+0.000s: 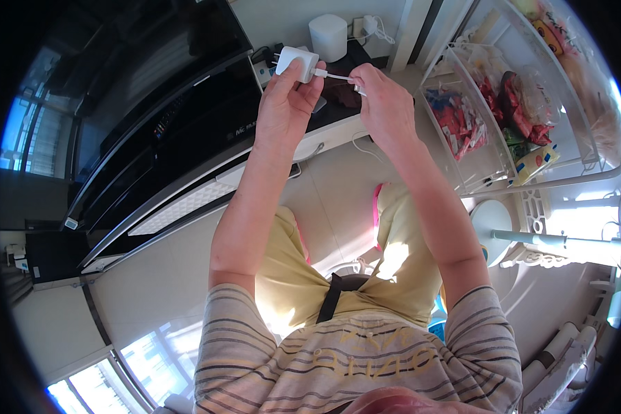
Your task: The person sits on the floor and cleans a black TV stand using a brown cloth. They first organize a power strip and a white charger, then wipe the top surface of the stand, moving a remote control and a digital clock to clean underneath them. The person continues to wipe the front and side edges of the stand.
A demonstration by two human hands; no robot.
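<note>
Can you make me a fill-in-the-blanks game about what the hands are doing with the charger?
1. The left hand holds a charger coloured ____.
2. The right hand pinches the thin ____ plugged into it.
3. The rack of snack packets stands on the person's ____ side.

Missing words: white; cable; right

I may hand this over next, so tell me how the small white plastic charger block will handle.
The small white plastic charger block is probably light and rigid: the left hand pinches it with fingertips alone. Its smooth shell may slip. The thin white cable plugged into it looks floppy and could tug it.
</note>
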